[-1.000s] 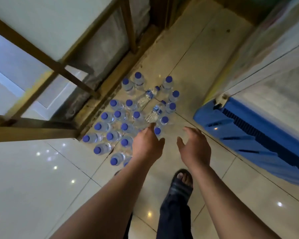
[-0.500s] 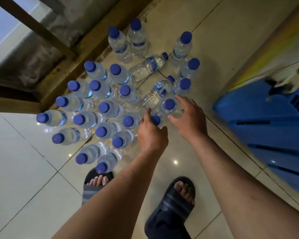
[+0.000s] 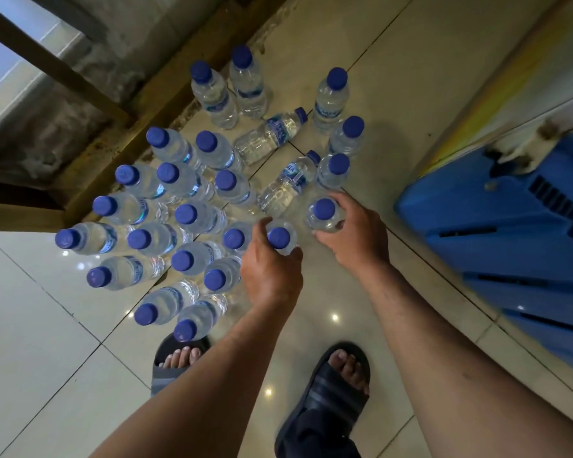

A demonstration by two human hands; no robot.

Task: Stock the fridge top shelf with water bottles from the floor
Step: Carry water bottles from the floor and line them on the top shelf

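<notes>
Head view, looking steeply down: nearest are two sandalled feet on the tiled floor, with both bare forearms reaching forward over them.

Left hand: the grip is closed around the shoulder of an upright water bottle, fingers and thumb wrapping it just below the blue cap. This bottle stands at the near right edge of the cluster.

Right hand: the grip is closed on a second upright bottle, just beyond and to the right of the first. The fingers curl over its far side.

Key relation: each held bottle has its long axis vertical, cap up, directly under its own hand. In my judgement the next move is a straight lift, clear of the neighbours. The left hand's bottle has another bottle touching or nearly touching its left side, so a sideways pull could topple it.

Beyond the hands, a fallen bottle lies on its side, cap pointing away and right, just beside the right hand's bottle. A second fallen bottle lies farther back. The remaining bottles stand upright in loose rows extending left and away toward a wooden frame.

A blue appliance base sits to the right. The fridge top shelf is not in view. No bottle is inside any container.
</notes>
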